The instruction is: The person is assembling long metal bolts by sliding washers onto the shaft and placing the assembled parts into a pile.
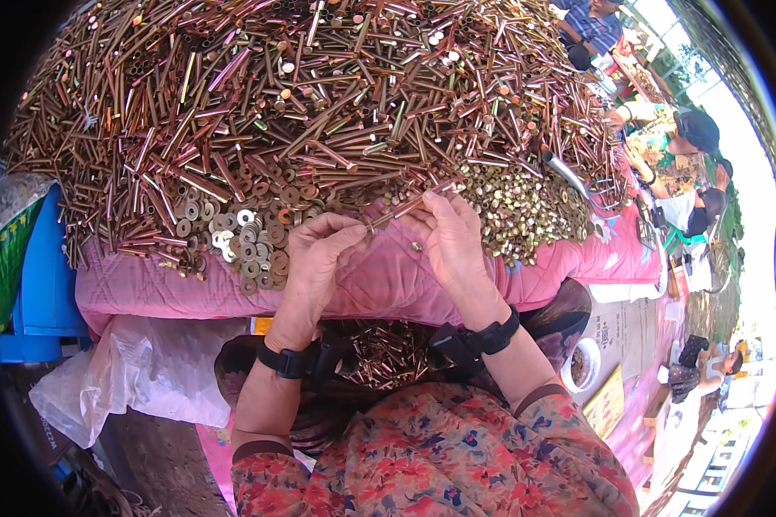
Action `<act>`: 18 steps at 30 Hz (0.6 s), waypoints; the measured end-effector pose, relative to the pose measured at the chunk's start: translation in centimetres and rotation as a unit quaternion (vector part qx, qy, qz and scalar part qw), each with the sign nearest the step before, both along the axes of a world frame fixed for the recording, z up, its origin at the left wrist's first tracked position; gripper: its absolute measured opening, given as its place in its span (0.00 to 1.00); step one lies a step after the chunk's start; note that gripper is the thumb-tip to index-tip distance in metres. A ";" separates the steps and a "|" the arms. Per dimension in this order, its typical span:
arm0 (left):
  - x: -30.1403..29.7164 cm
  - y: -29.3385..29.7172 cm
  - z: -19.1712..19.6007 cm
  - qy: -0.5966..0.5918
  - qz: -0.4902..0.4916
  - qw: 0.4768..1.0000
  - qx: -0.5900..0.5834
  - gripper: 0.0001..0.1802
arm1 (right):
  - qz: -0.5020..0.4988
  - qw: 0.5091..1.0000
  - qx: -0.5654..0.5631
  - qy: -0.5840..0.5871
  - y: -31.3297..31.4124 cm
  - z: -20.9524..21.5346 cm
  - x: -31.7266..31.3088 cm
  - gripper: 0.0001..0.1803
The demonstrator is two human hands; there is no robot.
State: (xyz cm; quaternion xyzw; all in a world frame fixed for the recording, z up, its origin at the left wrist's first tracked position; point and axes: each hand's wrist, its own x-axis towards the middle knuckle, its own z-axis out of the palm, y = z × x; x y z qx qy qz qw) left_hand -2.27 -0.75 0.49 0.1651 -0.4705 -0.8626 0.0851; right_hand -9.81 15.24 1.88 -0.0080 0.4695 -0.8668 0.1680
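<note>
Between the forearms, drops to a lower tube heap (388,355); rightward, to cardboard (636,323) with print too small to read. Pinching a slim metal tube (401,212) above the pink quilt (362,289), left hand (316,250) at one end, right hand (451,241) farther along. Crowded just beyond by washers (259,246) and brass-coloured nuts (526,211), then walled off by a broad tube heap (302,86).

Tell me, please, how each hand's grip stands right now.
Left hand: closed, at the left end of a metal tube; whether it pinches a smaller piece cannot be told.
Right hand: closed, holding the tube between thumb and fingers.
</note>
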 end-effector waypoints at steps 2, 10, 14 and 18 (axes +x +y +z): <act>0.0 -0.1 -0.1 0.000 -0.003 1.000 -0.001 0.04 | -0.014 1.000 0.008 0.009 -0.1 0.0 0.1 0.08; 0.3 0.0 -0.3 0.083 0.006 0.986 -0.146 0.03 | -0.022 0.999 0.024 0.037 -0.1 0.8 1.0 0.08; 0.0 0.4 -0.3 0.076 0.009 0.985 -0.156 0.02 | -0.040 0.998 0.047 0.016 0.0 0.3 0.9 0.07; 0.2 0.9 -0.1 0.090 0.005 0.985 -0.144 0.03 | 0.001 1.000 0.017 -0.014 -0.1 0.3 1.5 0.07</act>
